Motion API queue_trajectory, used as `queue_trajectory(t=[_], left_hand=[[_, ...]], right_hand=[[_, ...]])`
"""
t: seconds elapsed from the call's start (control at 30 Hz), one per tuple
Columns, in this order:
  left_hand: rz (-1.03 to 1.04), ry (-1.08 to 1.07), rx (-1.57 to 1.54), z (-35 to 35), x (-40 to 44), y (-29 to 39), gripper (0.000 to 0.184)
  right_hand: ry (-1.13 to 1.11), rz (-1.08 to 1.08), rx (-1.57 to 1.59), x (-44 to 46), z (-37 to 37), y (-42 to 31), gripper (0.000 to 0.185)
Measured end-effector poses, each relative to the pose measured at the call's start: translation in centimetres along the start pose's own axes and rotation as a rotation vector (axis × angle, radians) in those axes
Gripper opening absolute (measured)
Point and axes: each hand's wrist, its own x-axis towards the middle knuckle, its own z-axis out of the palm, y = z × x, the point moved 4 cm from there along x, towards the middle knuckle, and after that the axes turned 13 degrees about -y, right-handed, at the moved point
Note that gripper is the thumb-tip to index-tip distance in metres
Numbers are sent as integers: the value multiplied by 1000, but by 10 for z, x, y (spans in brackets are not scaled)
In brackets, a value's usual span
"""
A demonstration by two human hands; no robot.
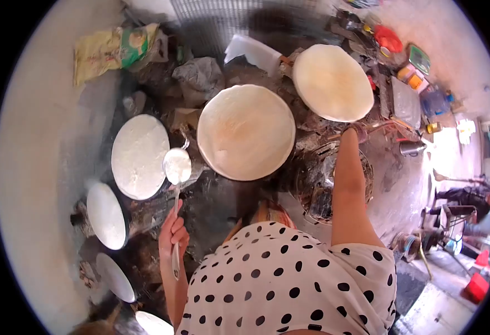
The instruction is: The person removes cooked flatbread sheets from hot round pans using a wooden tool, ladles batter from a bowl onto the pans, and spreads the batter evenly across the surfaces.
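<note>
My left hand [173,230] is wrapped around the handle of a ladle [177,166], whose bowl is filled with white batter-like liquid. The bowl is beside the rim of a round pan [140,157] covered in white. A large pale round disc [246,133] with a light brown patch lies at the centre. My right arm reaches forward to a second pale disc [333,84], which looks tilted. My right hand [354,133] is near its lower edge, small and dark, with the fingers not made out.
More white round pans [106,216] curve down along the left wall. A blackened round stove [317,184] sits under my right arm. A crumpled grey bag [199,78] and a yellow-green sack [114,53] lie at the back. Another person [468,198] is far right, near a red object [478,287].
</note>
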Motion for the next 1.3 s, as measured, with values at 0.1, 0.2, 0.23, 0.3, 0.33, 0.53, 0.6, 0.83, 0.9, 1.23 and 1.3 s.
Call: queue_trajectory(t=[0.1, 0.2, 0.23, 0.3, 0.33, 0.53, 0.6, 0.83, 0.9, 1.23, 1.3], left_hand=[[-16, 25, 328, 13, -19, 13, 43], [140, -162, 117, 7, -59, 8, 44], [242, -199, 4, 8, -62, -4, 45], [223, -105, -128, 11, -54, -10, 45], [200, -27, -254, 10, -49, -12, 45], [354, 93, 329, 7, -87, -8, 45], [262, 261, 486, 3, -86, -6, 44], [138, 67, -75, -36, -55, -24, 38], [127, 52, -71, -38, -53, -24, 38], [328, 80, 570, 11, -61, 25, 42], [253, 58, 435, 4, -43, 22, 39]], right_hand=[[-136, -402, -462, -49, 8, 4, 32], [-414, -856, -904, -88, 52, 16, 25], [-614, -1043, -1023, -101, 75, 30, 22], [-760, -986, -1083, -154, 109, 31, 29], [-717, -878, -1256, -164, 136, 35, 35], [-787, -769, -1460, -162, 213, 44, 53], [-765, -772, -1545, -179, 208, 37, 53], [-894, -888, -1346, -234, 153, 6, 44], [-1099, -809, -1041, -264, 124, -11, 34], [-934, -553, -995, -218, 73, -30, 37], [-666, -918, -1556, -126, 82, 30, 44]])
